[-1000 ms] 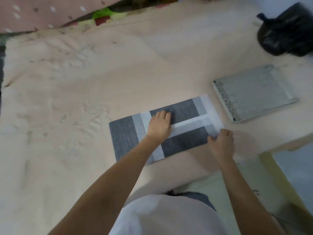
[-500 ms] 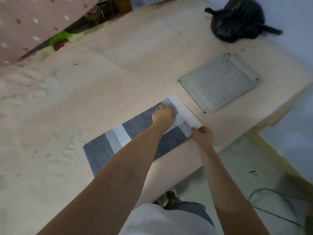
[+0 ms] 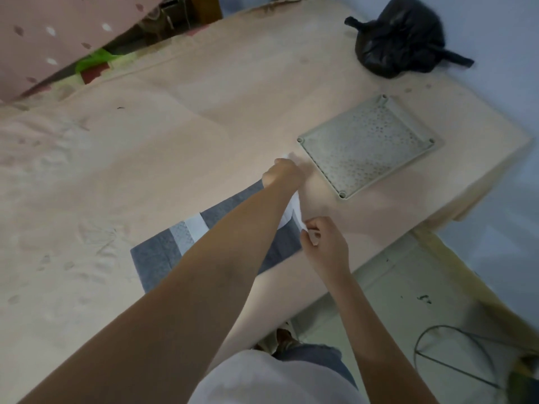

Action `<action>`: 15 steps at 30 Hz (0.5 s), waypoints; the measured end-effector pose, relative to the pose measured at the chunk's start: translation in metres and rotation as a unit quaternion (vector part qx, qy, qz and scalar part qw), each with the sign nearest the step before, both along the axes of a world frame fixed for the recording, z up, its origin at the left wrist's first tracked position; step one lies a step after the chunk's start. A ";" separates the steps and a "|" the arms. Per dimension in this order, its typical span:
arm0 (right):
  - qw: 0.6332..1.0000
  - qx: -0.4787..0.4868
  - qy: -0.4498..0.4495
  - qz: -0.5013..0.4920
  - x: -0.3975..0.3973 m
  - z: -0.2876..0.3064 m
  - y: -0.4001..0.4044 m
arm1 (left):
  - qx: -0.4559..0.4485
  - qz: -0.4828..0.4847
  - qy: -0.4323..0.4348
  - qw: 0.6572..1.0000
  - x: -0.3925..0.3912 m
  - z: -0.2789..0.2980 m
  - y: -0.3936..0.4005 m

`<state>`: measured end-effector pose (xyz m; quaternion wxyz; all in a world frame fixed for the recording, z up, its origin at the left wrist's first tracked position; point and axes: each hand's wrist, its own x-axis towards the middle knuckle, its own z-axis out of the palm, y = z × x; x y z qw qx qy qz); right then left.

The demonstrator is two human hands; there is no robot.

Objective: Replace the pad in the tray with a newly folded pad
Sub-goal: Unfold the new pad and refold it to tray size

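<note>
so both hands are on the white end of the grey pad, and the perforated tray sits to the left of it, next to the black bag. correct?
Not quite. The head view shows the perforated tray to the right of the grey pad, not the left. The rest holds: the left hand and right hand both grip the pad's white end, and the black bag lies beyond the tray.

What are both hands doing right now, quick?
Left hand: gripping the far corner of the pad.
Right hand: pinching the pad's near white corner.

Matt grey-and-white paper-like pad [image 3: 163, 255], perforated dull plastic tray [image 3: 367, 147], soft peach cloth bedcover [image 3: 204, 112], glossy black plastic bag [image 3: 399, 36].
</note>
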<state>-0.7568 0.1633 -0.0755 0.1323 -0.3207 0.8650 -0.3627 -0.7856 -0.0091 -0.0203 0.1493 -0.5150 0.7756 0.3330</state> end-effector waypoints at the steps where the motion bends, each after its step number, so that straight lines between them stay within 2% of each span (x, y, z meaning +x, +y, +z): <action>1: 1.000 -0.002 0.013 0.011 0.002 0.002 -0.002 | 0.013 0.000 0.011 1.000 0.004 0.004 -0.003; 6: 0.994 -0.026 0.051 0.092 0.024 0.018 -0.019 | 0.134 0.103 0.091 0.981 0.042 0.016 -0.025; 11: 0.949 -0.112 0.109 0.273 0.061 0.027 -0.032 | 0.163 0.165 0.123 0.965 0.130 0.016 -0.049; 15: 0.919 -0.082 0.103 0.371 0.090 0.021 -0.040 | 0.177 0.261 0.157 0.936 0.195 -0.006 -0.050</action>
